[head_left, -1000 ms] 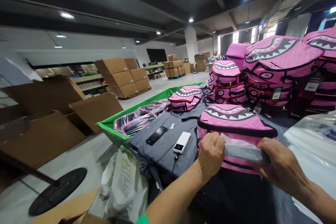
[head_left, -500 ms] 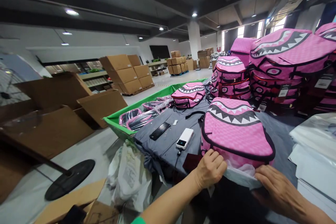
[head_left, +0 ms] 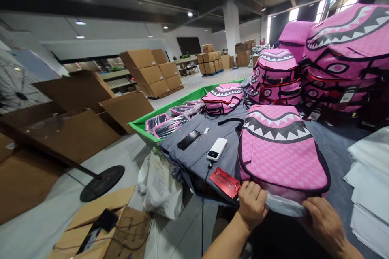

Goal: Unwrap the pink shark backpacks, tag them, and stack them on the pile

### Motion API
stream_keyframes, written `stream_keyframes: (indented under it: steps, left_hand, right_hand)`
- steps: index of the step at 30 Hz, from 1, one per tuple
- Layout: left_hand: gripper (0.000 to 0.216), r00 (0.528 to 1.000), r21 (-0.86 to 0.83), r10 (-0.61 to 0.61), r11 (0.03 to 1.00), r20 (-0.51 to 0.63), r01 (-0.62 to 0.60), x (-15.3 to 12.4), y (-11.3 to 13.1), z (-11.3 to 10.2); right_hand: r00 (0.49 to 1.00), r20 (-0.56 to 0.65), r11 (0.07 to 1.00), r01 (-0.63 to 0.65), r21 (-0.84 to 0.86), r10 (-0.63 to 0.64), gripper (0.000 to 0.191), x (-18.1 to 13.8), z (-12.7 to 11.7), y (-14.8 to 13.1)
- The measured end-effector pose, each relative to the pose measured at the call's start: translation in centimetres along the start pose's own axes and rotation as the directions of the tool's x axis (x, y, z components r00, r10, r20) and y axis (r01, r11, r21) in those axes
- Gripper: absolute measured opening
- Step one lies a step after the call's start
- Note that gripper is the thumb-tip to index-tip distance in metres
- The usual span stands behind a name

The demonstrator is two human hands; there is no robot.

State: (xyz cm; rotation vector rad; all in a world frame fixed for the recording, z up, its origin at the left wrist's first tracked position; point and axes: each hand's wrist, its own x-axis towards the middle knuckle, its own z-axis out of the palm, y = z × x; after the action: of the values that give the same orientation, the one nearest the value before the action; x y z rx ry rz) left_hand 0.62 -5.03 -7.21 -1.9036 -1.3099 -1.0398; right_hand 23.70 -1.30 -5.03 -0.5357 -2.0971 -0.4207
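A pink backpack [head_left: 278, 158] with a shark-mouth print lies flat on the grey cloth at the near edge of the table. A clear plastic bag [head_left: 285, 206] shows along its near end. My left hand [head_left: 253, 201] is closed on the bag's rim at the left, and my right hand [head_left: 324, 219] grips the same rim at the right. The rim is stretched between them. Beside my left hand lies a shiny red tag [head_left: 224, 182]. How far the bag reaches under the backpack is hidden.
Left of the backpack lie a white power bank [head_left: 217, 149] with a cable and a black phone [head_left: 189, 139]. Stacked pink backpacks [head_left: 346, 52] stand behind. White plastic bags [head_left: 369, 194] are piled at right. A green-edged bin [head_left: 142, 129] holds wrapped goods; an opened carton [head_left: 121, 226] sits below.
Both hands keep their hold on the plastic bag's rim. The red tag beside my left hand now shows its bright face. The camera view has shifted, so the carton below shows more fully.
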Motion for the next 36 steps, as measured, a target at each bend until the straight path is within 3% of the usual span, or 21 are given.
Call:
stream_keyframes:
  steps: [4, 9, 12, 15, 19, 21, 25, 29, 32, 36]
  left_hand:
    - [0.025, 0.994, -0.086, 0.099, 0.992, 0.039, -0.095, -1.7, -0.2, -0.6]
    - [0.056, 0.968, -0.304, 0.219, 0.937, 0.124, -0.173, -1.5, -1.6, -3.3]
    - [0.040, 0.948, -0.266, 0.202, 0.955, 0.248, -0.134, -0.3, -2.0, -4.0]
    - [0.020, 0.918, -0.229, 0.134, 0.972, 0.374, -0.048, 1.1, -2.0, -4.0]
    - [0.039, 0.860, -0.218, 0.106, 0.976, 0.500, 0.006, 1.9, -2.1, -3.9]
    - [0.037, 0.844, -0.194, 0.123, 0.981, 0.521, -0.023, 1.9, -2.2, -3.8]
    - [0.026, 0.855, -0.214, 0.164, 0.975, 0.491, -0.065, 1.9, -2.2, -3.7]
    - [0.013, 0.888, -0.217, 0.295, 0.949, 0.352, -0.229, 1.7, -2.8, -3.8]
    - [0.012, 0.908, -0.254, 0.390, 0.904, 0.155, -0.345, 1.6, -3.9, -3.7]
    - [0.012, 0.860, -0.392, 0.507, 0.782, -0.050, -0.484, 2.1, -5.3, -3.4]
  right_hand:
    - [0.981, 0.194, 0.991, -0.036, 0.130, 0.010, 0.029, 0.5, -2.0, 0.8]
    - [0.951, 0.309, 0.993, -0.007, 0.118, -0.030, 0.022, 2.1, -2.1, 1.8]
    - [0.921, 0.388, 0.986, -0.049, 0.162, -0.018, 0.032, 2.7, -1.8, 1.8]
    - [0.936, 0.351, 0.986, -0.028, 0.161, -0.031, 0.030, 3.1, -2.2, 1.7]
    - [0.977, 0.205, 0.989, -0.091, 0.113, 0.066, 0.021, 3.6, -3.5, 1.9]
    - [0.970, 0.230, 0.981, -0.121, 0.151, 0.084, 0.021, 3.9, -3.9, 2.0]
    - [0.968, 0.251, 0.995, -0.024, 0.102, -0.002, 0.025, 4.3, -3.9, 2.0]
    - [0.975, 0.216, 0.999, 0.046, 0.017, -0.049, 0.029, 4.4, -3.1, 1.6]
    - [0.975, 0.223, 1.000, -0.002, -0.020, 0.007, 0.031, 4.2, -2.7, 1.0]
    - [0.949, 0.279, 0.988, -0.156, 0.008, 0.148, 0.025, 3.7, -2.6, 0.4]
